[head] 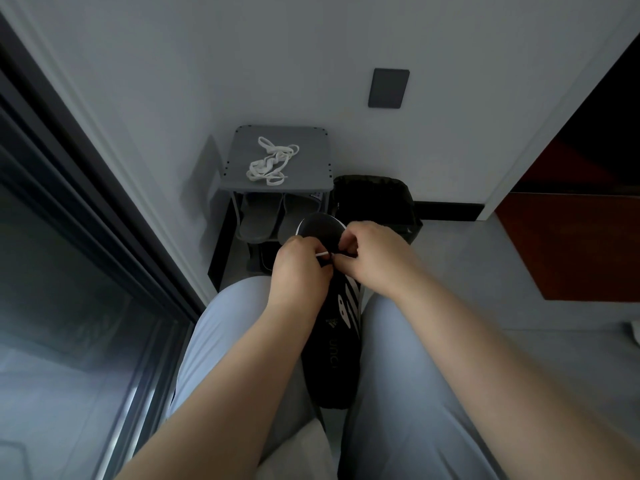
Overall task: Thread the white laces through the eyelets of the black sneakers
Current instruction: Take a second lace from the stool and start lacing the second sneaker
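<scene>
A black sneaker (332, 341) with white side stripes lies lengthwise between the person's thighs in pale blue trousers (408, 375), its toe pointing to 12 o'clock and its heel to 6 o'clock. Both hands meet over its forefoot, just above the middle of the view. The left hand (299, 268), at 9 o'clock of the eyelet area, has its fingers curled and pinches a short visible stretch of white lace (323, 254). The right hand (374, 254), at 3 o'clock, also pinches at the same spot with thumb and fingertips; which eyelet the lace enters is hidden by the fingers. Further toward 12 o'clock stands a grey shoe rack (311, 168) against the wall, and a second white lace (272, 161) lies in a loose tangle on its top. Grey slippers (259, 216) sit on the shelf beneath. A black bag (374, 199) stands just beside the rack at its 3 o'clock, and a dark wall plate (388, 87) is fixed above.
</scene>
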Demonstrator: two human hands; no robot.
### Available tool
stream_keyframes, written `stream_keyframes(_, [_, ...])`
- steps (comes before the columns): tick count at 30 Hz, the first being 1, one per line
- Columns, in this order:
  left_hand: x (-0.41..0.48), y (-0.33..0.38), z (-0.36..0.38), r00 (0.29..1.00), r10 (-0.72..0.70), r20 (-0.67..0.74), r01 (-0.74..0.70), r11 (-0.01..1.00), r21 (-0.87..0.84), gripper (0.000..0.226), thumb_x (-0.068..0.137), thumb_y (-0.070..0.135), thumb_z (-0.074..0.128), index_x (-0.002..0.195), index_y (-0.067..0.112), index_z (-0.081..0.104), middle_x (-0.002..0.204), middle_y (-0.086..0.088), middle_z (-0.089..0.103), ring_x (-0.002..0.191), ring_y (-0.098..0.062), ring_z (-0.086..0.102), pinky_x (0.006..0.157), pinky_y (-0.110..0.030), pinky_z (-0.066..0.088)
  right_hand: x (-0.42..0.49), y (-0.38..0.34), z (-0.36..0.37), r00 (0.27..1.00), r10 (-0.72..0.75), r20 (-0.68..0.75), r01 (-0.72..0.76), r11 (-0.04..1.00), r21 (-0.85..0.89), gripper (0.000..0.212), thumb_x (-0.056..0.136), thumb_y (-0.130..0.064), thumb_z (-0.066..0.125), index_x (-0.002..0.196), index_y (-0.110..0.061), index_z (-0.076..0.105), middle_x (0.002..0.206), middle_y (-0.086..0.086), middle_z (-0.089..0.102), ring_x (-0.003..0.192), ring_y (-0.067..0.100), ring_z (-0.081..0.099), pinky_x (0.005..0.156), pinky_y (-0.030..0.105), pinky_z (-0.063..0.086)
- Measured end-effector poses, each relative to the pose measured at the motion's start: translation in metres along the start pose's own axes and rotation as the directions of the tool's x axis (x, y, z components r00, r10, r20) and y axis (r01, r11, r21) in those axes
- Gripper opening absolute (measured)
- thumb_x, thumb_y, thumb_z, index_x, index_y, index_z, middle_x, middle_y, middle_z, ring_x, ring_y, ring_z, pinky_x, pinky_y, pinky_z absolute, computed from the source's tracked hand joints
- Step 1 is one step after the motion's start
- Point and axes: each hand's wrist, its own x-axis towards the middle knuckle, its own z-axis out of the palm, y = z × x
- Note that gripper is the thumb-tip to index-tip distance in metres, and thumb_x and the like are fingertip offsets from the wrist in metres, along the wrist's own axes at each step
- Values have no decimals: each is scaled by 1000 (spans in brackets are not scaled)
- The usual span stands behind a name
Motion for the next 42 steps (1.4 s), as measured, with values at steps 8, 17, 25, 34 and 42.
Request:
stream_keyframes(8, [2,2,0,1000,-11,18,11,1000,-12,12,82,9,60,87,12,71,83,-6,64,80,-19,59,67,-26,44,2,-4,1,999,31,-13,-31,999,33,8,78,-26,67,80,-18,65,76,-6,62,80,16,62,65,24,44])
stream_keyframes(17, [6,-1,-12,980,102,172,-128,981,148,19,89,15,52,102,8,63,102,-9,60,93,-24,57,73,-29,42,0,-3,-2,991,-13,130,-11,983,184,24,79,-29,66,94,-21,49,84,-7,50,67,4,47,55,13,33])
stream_keyframes(25, [13,-2,-22,966,92,243,-171,929,329,19,92,12,48,107,7,59,107,-11,57,96,-25,57,69,-25,36,3,-15,5,996,-23,87,13,994,113,23,71,-20,71,88,-26,57,88,-3,50,76,14,50,55,15,33])
stream_keyframes(34, [9,-13,-24,989,97,108,-90,993,-71,11,89,20,59,95,12,60,88,-1,60,76,-14,57,57,-18,33,6,-10,9,986,-146,-83,150,988,35,9,83,-18,66,86,-13,73,89,0,62,87,19,59,67,24,37])
stream_keyframes(42, [-11,-12,-43,997,56,61,2,714,-700,20,85,-1,60,86,17,67,72,3,69,68,-5,63,69,-15,49,2,-27,-23,959,-18,-282,220,672,707,18,71,-6,77,66,-21,69,59,-17,66,60,-5,60,64,9,44])
